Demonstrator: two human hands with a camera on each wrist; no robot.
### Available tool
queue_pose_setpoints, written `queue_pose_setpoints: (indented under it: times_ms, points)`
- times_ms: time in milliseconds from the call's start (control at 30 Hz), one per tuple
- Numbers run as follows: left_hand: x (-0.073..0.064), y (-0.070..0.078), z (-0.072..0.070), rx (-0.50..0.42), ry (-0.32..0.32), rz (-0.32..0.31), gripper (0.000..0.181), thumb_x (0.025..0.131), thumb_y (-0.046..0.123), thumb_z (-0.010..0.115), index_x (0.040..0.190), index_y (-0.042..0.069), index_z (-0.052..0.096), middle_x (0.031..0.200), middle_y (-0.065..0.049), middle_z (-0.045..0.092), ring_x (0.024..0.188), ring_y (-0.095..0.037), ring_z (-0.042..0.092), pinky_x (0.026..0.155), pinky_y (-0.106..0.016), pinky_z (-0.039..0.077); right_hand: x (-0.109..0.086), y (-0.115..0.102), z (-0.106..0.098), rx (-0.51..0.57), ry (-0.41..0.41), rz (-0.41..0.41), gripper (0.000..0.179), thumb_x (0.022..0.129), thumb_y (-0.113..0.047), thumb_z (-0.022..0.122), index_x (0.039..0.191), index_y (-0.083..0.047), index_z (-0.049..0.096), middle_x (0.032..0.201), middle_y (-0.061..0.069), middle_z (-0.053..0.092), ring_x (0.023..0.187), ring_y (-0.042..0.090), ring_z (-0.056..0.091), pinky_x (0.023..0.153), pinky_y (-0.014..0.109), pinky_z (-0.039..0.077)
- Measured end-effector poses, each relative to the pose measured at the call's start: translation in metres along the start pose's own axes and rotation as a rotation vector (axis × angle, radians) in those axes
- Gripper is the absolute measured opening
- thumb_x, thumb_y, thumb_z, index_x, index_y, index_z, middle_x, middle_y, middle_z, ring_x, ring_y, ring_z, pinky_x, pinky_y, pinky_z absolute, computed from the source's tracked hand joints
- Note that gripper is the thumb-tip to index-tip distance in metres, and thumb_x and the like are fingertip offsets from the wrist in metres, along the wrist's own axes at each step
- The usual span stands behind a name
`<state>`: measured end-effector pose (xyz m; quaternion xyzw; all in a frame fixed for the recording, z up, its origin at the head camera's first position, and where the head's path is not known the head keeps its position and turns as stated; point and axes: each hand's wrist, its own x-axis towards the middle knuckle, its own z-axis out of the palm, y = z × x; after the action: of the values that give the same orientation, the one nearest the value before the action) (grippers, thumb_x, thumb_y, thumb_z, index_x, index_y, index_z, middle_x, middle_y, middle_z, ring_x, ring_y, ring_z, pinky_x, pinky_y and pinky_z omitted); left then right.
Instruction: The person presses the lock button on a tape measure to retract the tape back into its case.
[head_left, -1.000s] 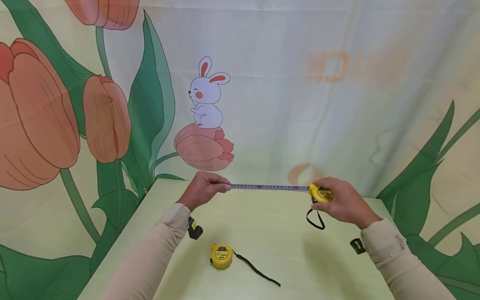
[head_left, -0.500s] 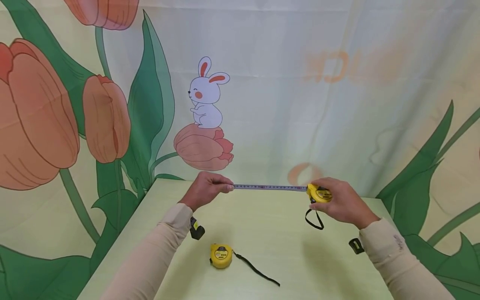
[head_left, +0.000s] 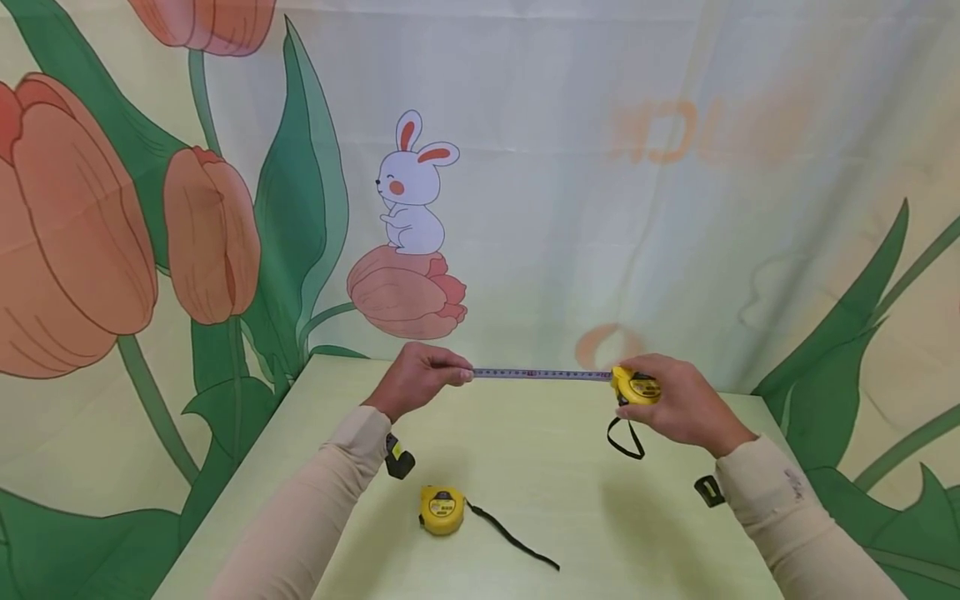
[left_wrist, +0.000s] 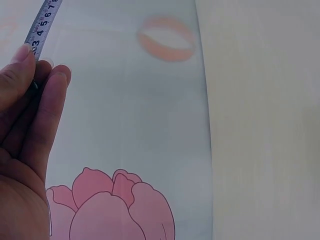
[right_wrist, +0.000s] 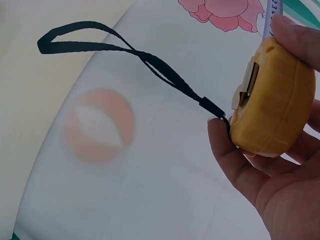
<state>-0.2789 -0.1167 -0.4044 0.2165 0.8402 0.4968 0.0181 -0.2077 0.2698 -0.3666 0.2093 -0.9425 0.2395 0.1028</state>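
My right hand grips the yellow case of a tape measure over the back of the table. From its mouth the blade runs out to the left, stretched straight and level between both hands. Thumb and fingers of my left hand pinch the blade's free end; the left wrist view shows the low numbers on the blade right beside the thumb. A black wrist strap dangles in a loop from the case. Lower down lies a second yellow tape measure, flat on the table.
The second tape's black strap trails to the right across the pale table. Behind the table's far edge hangs a curtain printed with tulips and a rabbit. A black wrist device sits under the left cuff.
Both hands have drawn slightly closer together, the left one moving right and the right one a little left. The exposed length of blade is shorter. The second tape measure stays put.
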Motion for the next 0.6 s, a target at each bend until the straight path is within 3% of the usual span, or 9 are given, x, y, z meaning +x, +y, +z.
queue_pose_setpoints:
  times_ms: [200, 600]
  points:
    - [0.0012, 0.0008, -0.0004, 0.012, -0.006, -0.018, 0.014, 0.091, 0.023, 0.072, 0.102, 0.017, 0.079, 0.095, -0.007, 0.077, 0.086, -0.015, 0.072, 0.090, -0.041, 0.059, -0.0005, -0.0026, 0.0020, -0.009, 0.000, 0.003, 0.055, 0.077, -0.024, 0.085, 0.126, -0.011, 0.064, 0.120, 0.007, 0.068, 0.093, 0.020, 0.061, 0.080, 0.038, 0.055]
    - [0.0021, 0.0060, 0.0026, 0.029, -0.017, 0.004, 0.012, 0.091, 0.023, 0.072, 0.100, 0.019, 0.079, 0.094, -0.001, 0.077, 0.088, -0.016, 0.070, 0.089, -0.039, 0.059, 0.0001, -0.0064, 0.0033, 0.004, -0.003, 0.001, 0.053, 0.078, -0.023, 0.084, 0.126, -0.012, 0.065, 0.120, 0.007, 0.068, 0.093, 0.020, 0.061, 0.080, 0.037, 0.054]
